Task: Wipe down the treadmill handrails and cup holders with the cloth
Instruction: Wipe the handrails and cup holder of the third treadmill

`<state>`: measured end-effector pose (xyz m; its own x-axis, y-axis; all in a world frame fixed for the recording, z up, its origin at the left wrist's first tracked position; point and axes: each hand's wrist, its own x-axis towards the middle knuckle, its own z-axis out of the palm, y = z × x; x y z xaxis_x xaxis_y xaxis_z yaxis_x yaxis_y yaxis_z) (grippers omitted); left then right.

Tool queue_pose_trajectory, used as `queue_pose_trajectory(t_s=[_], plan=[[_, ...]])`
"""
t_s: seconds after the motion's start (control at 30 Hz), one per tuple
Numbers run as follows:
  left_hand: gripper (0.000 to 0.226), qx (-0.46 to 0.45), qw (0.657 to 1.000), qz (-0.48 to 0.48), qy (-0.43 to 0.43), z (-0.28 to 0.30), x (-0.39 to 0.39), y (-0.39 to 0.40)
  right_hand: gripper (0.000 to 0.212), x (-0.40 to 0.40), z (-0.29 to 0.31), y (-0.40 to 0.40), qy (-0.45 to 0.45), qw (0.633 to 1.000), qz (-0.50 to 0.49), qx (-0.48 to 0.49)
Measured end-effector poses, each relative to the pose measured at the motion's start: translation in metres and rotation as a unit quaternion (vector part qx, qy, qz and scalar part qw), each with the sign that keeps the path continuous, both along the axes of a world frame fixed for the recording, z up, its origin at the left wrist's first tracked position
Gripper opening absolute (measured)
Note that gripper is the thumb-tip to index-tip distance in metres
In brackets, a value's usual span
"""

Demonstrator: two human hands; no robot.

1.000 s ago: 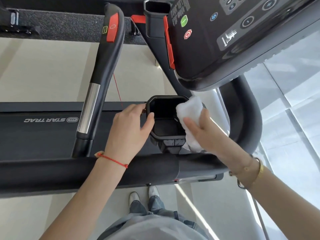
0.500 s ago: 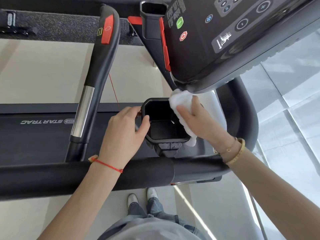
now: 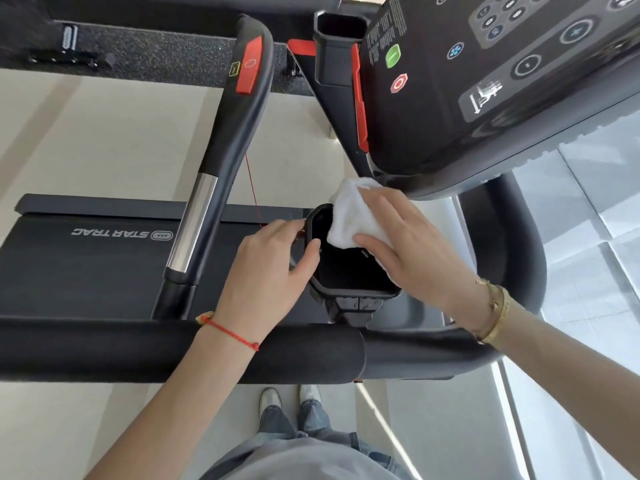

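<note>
Both hands are at the black cup holder (image 3: 349, 271): its left rim is gripped by the left hand (image 3: 266, 271), while the white cloth (image 3: 356, 216) is pressed onto its far rim by the right hand (image 3: 412, 244), fingers straight, beneath the console (image 3: 485, 81).

1 wide-angle view from the person's head looks steeply down and forward. Close below it are both hands, the left hand (image 3: 266, 271) and right hand (image 3: 412, 251), at the cup holder (image 3: 349, 271). The console (image 3: 485, 81) fills the upper right; the floor and shoes (image 3: 291, 396) lie far beneath.
</note>
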<state>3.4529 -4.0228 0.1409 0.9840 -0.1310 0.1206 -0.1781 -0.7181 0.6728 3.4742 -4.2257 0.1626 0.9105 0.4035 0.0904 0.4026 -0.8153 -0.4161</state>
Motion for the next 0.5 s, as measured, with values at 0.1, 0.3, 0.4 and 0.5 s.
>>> queue_pose_trajectory(t_s=[0.1, 0.3, 0.4, 0.5], plan=[[0.030, -0.001, 1.000, 0.007, 0.001, -0.001, 0.000, -0.001, 0.054, 0.027, 0.005, 0.017, 0.007, 0.992, 0.113, -0.052], [0.030, -0.005, 1.000, 0.004, -0.011, -0.003, 0.000, 0.000, 0.052, 0.037, 0.004, 0.014, 0.045, 0.994, 0.093, -0.028], [0.036, -0.005, 1.000, 0.002, -0.012, -0.002, 0.001, 0.000, 0.056, 0.021, 0.002, -0.011, 0.042, 0.997, 0.057, -0.029], [0.037, -0.001, 1.000, 0.005, -0.010, -0.001, 0.002, -0.001, 0.056, 0.023, 0.001, -0.005, 0.023, 0.997, 0.058, -0.051]])
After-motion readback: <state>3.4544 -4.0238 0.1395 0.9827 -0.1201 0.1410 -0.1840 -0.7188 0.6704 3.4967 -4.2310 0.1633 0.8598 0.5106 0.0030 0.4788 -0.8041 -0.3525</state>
